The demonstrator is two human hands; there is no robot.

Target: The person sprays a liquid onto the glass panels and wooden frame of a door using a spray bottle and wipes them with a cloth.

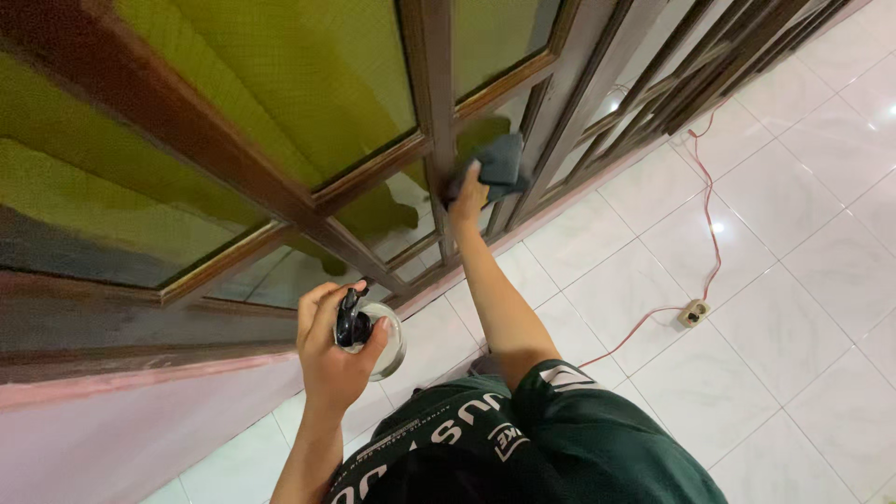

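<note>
My right hand (pixel 467 198) presses a dark grey cloth (pixel 499 166) against the upright wooden bar of a brown window frame (pixel 431 112), low down near the floor. My left hand (pixel 331 350) grips a clear spray bottle (pixel 385 343) by its black trigger head (pixel 352 322), held away from the frame at waist height. Panes of glass (pixel 271 84) in the frame show green curtain behind them.
White tiled floor (pixel 775 308) spreads to the right. A thin red cable (pixel 711 224) runs across it to a small white socket block (pixel 693 313). A pale pink wall base (pixel 112 420) sits under the frame at left. More dark frame bars stand at upper right.
</note>
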